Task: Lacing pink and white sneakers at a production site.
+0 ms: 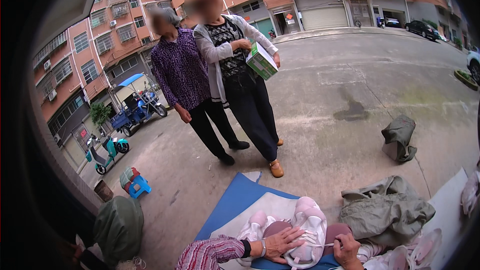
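Note:
A pink and white sneaker [307, 220] rests across my lap with its toe pointing away from me. My left hand [281, 244] lies on its left side, fingers stretched over the upper and the lacing. To the right of the sneaker, my right hand [347, 251] is closed in a pinch on a white shoelace [328, 244], drawn out sideways from the shoe. Another pink and white shoe [254, 224] lies just left of my left hand. Several more such shoes [423, 250] are piled beyond my right hand, partly cut off by the lower edge.
A blue and grey sheet [234, 201] spreads ahead of me. Olive-green cloth [385, 210] lies at right, with a covered bundle [399, 137] farther off. A green sack [119, 227] and blue stool [140, 186] stand left. Two people stand ahead, one holding a green and white box [261, 62].

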{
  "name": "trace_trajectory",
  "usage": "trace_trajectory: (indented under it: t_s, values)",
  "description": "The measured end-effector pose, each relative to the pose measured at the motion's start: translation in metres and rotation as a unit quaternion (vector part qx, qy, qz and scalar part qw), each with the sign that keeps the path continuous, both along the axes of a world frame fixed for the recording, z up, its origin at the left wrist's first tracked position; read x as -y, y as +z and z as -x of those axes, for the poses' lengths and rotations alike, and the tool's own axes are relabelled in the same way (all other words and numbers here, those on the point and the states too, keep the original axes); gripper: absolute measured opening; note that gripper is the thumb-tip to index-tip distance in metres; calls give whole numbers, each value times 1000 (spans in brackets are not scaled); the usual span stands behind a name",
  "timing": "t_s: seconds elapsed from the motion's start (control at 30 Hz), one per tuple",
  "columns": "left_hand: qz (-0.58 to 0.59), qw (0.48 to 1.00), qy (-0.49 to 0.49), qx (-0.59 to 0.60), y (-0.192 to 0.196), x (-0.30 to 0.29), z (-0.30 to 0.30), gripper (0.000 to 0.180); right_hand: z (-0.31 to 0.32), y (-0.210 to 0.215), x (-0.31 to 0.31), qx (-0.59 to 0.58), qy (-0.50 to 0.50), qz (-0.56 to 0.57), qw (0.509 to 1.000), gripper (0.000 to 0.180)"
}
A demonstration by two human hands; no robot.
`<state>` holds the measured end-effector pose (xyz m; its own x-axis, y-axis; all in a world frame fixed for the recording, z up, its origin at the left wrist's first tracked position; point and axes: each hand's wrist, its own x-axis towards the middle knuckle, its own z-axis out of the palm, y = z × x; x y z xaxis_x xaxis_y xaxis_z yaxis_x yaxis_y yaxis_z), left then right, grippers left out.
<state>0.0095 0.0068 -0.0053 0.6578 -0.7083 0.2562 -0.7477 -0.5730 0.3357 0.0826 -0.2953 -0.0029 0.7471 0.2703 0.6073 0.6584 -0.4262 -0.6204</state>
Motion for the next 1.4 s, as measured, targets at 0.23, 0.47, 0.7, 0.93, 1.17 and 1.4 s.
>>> trace_trajectory:
  t_s: [0.23, 0.47, 0.7, 0.93, 1.17, 1.4]
  values:
    - [-5, 1000, 3, -7, 1, 0, 0, 99, -1, -2, 0, 3, -1, 0, 1000, 9]
    - [-8, 1000, 2, -4, 1, 1, -1, 98, -1, -1, 0, -2, -2, 1, 1000, 9]
    - [-12, 1000, 5, 3, 7, 3, 1, 96, -3, -7, 3, 17, 4, -5, 1000, 9]
    - [-4, 1000, 9, 3, 7, 3, 3, 95, -2, -13, 2, -9, 6, 0, 1000, 12]
    - [2, 1000, 14, 8, 9, 3, 1, 96, -3, -5, 1, 16, 4, -2, 1000, 12]
    - [0, 1000, 11, 10, 9, 2, 2, 96, -1, -2, 1, 3, 5, 1, 1000, 12]
